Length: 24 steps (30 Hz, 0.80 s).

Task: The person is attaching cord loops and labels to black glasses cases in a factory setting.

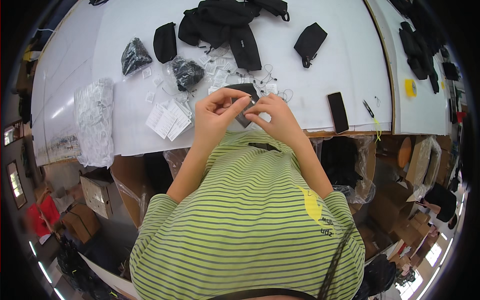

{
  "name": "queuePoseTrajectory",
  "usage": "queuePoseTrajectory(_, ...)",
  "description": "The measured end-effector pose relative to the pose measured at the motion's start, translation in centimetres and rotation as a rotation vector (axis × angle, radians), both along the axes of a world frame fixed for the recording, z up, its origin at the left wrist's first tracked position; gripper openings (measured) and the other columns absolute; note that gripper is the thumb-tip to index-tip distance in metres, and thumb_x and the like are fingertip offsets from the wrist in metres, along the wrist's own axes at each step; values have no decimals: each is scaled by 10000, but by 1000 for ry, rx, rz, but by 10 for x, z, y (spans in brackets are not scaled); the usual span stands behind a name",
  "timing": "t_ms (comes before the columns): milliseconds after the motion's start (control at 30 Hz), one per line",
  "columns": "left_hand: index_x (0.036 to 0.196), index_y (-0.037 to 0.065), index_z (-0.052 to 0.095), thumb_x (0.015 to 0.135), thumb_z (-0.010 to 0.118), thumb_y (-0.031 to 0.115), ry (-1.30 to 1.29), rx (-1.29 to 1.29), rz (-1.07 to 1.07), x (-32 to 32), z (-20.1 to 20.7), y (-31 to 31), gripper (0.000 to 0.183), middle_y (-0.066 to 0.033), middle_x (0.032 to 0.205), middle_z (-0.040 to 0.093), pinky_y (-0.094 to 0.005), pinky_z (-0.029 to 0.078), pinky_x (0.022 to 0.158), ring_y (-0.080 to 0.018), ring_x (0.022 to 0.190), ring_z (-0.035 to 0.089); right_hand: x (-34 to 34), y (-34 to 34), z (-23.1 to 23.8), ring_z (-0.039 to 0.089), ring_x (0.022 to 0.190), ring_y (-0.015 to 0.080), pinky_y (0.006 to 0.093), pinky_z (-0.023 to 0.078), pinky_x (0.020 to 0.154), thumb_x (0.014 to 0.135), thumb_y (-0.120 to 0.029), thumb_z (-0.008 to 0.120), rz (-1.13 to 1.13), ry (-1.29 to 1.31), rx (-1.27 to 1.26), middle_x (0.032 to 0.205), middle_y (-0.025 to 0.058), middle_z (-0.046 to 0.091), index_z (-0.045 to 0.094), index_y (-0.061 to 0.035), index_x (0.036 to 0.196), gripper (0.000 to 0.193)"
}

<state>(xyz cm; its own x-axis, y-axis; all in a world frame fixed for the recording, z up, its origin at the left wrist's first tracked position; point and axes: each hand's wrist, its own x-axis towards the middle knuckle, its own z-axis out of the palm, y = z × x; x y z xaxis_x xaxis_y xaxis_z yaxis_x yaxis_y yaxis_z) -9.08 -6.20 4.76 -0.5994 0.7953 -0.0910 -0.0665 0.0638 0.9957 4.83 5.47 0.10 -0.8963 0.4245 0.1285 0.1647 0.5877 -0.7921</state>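
My left hand (pixel 216 111) and my right hand (pixel 275 115) meet over the near edge of the table, both with fingertips pinched. Between them is something small that I cannot make out. Beneath the hands lies a dark flat piece, a black pouch by its look (pixel 243 88), mostly covered by my fingers. Just beyond it are scattered white tags (pixel 220 77) and thin black string loops (pixel 267 75). Printed white cards (pixel 170 119) lie fanned out left of my left hand.
Black pouches (pixel 165 43) (pixel 310 42) and a heap of black fabric goods (pixel 215 22) lie farther back. Two clear bags of black pieces (pixel 135 56) (pixel 186 72) and a plastic-wrapped bundle (pixel 95 122) are leftward. A phone (pixel 338 112) and thread snips (pixel 369 108) lie rightward.
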Motion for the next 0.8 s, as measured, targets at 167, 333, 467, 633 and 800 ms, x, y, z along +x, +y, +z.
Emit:
queuePoseTrajectory(167, 869, 34, 693, 797, 697, 52, -51, 19, -3, -1, 5, -3, 74, 99, 618, 421, -168, 167, 483, 22, 540, 295, -12, -17, 6, 507, 674, 181, 313, 418, 620, 791, -196, 685, -74, -136, -154, 662, -2, 561, 635, -96, 793, 111)
queuePoseTrajectory(333, 873, 22, 676, 807, 684, 46, -58, 50, -12, -1, 3, -7, 70, 93, 615, 433, -173, 188, 488, 20, 556, 323, -20, -24, -3, 523, 599, 164, 292, 416, 563, 803, -189, 679, -50, -84, -159, 649, 10, 579, 618, -79, 817, 127)
queuePoseTrajectory(467, 870, 18, 655, 820, 673, 52, -113, 21, -61, -4, -11, -13, 63, 95, 603, 421, -172, 198, 491, 20, 546, 315, -18, -23, -9, 550, 622, 85, 225, 422, 568, 855, -159, 644, -145, 50, -806, 714, 18, 635, 617, -41, 891, 126)
queuePoseTrajectory(633, 850, 19, 632, 832, 668, 76, -39, -96, -40, -3, -21, -16, 70, 107, 574, 375, -175, 205, 494, 16, 525, 285, -16, -18, 6, 556, 672, 66, 202, 431, 605, 877, -144, 621, -194, 210, -965, 750, 36, 645, 619, -19, 887, 125)
queuePoseTrajectory(800, 849, 15, 633, 827, 675, 84, -43, -105, -64, -4, -23, -15, 84, 108, 572, 365, -179, 200, 492, 13, 522, 276, -14, -18, 3, 560, 679, 71, 209, 436, 617, 884, -158, 613, -178, 235, -917, 750, 35, 644, 616, -23, 884, 135)
